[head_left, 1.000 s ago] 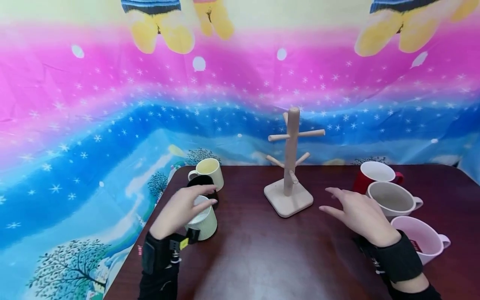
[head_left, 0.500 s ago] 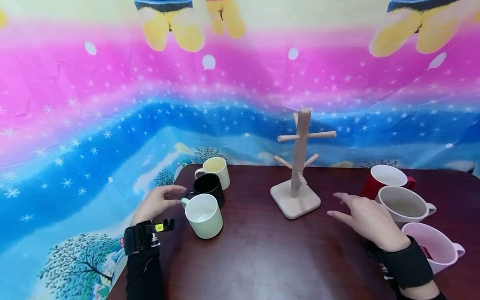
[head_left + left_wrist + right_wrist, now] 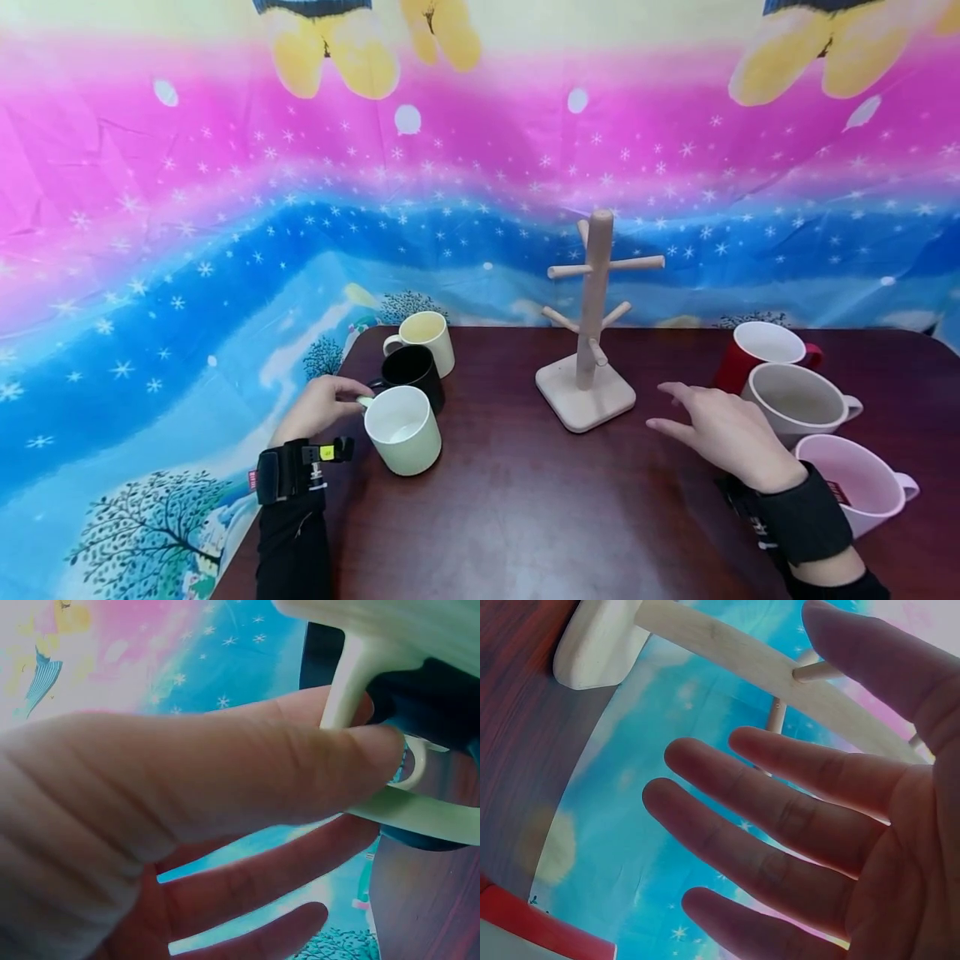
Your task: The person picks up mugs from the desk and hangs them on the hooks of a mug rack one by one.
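Observation:
On the table's left side stands a pale green mug [image 3: 407, 442], upright. My left hand [image 3: 317, 408] pinches its handle [image 3: 427, 814] between thumb and index finger; the left wrist view shows the thumb lying across the handle, with the other fingers spread below. Just behind that mug are a black mug [image 3: 420, 377] and a cream-yellow mug [image 3: 435, 343]. My right hand [image 3: 731, 435] hovers with fingers extended and holds nothing, between a wooden mug tree [image 3: 592, 333] and the beige mug [image 3: 795, 404].
At the right, a red mug [image 3: 731, 367] with white inside stands behind the beige one, and a pink mug [image 3: 862, 479] in front, partly covered by my right wrist. The dark wooden table [image 3: 510, 517] ends at a patterned cloth backdrop [image 3: 480, 192].
My left hand has moved left from over the green mug to its handle side, and its fingers have closed on the handle. My right hand has stayed about in place.

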The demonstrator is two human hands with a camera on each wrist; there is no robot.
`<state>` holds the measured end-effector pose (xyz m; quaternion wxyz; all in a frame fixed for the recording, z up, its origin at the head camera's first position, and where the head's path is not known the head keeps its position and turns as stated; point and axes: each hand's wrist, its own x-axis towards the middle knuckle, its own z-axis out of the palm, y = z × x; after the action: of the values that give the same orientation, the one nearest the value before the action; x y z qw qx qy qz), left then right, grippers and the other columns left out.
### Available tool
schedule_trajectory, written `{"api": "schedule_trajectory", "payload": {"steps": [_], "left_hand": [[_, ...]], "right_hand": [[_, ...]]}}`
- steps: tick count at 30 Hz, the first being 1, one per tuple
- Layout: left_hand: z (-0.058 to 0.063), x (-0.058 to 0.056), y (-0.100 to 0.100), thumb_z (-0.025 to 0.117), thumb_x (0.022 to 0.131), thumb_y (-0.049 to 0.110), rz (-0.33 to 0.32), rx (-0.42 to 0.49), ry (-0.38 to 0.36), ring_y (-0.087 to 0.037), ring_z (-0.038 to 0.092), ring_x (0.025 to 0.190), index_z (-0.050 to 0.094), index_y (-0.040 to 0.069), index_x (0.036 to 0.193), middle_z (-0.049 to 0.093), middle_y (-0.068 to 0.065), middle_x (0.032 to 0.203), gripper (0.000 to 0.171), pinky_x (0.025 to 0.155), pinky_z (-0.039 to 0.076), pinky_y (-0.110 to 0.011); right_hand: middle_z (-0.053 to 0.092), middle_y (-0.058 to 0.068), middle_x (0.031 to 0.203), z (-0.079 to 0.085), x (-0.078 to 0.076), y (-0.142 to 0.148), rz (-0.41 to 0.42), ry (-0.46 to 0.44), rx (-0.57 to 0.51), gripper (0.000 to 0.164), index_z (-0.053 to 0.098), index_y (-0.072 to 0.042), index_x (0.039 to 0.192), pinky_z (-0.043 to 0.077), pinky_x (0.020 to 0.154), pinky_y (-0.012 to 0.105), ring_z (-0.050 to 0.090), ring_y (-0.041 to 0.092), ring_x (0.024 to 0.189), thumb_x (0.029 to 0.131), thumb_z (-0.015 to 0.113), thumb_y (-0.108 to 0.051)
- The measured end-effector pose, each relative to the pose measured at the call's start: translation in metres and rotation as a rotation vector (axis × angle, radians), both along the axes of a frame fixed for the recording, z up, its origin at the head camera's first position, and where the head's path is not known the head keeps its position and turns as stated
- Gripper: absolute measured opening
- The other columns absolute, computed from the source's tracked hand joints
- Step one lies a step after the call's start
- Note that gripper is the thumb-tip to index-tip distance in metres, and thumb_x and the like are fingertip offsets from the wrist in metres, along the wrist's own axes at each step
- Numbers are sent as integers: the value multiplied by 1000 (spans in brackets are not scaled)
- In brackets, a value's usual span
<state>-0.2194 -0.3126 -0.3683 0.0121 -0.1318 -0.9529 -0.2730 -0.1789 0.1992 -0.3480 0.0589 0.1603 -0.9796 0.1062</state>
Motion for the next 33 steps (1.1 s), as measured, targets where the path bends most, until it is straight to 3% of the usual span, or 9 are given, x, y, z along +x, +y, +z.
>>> {"api": "schedule_trajectory", "payload": {"steps": [9, 18, 24, 33], "left_hand": [[14, 12, 7, 68, 81, 9, -47, -48, 39, -16, 62, 82, 72, 14, 92, 69, -2, 89, 13, 71, 49, -28], [31, 25, 16, 69, 81, 15, -131, -70, -35, -7, 59, 78, 69, 18, 89, 68, 5, 85, 9, 69, 47, -25], [33, 27, 13, 67, 83, 18, -170, -46, -84, -6, 61, 79, 67, 17, 91, 69, 4, 87, 8, 69, 47, -23], [33, 24, 16, 67, 83, 23, -221, -30, -56, -1, 61, 80, 73, 20, 99, 71, 6, 90, 17, 68, 49, -20]], "right_hand": [[70, 12, 88, -2, 2, 0, 6, 4, 6, 56, 61, -2, 116, 50, 51, 32, 64, 21, 69, 76, 70, -41], [69, 13, 89, -2, 0, 1, 3, -28, 10, 57, 60, -2, 116, 51, 53, 34, 64, 21, 69, 77, 70, -43], [69, 12, 90, -4, -1, 0, 0, -31, 2, 57, 61, -2, 116, 51, 54, 35, 64, 21, 71, 77, 70, -42], [69, 12, 90, -3, 0, 1, -3, -30, 5, 56, 60, -2, 116, 51, 54, 36, 64, 22, 72, 77, 69, -42]]}}
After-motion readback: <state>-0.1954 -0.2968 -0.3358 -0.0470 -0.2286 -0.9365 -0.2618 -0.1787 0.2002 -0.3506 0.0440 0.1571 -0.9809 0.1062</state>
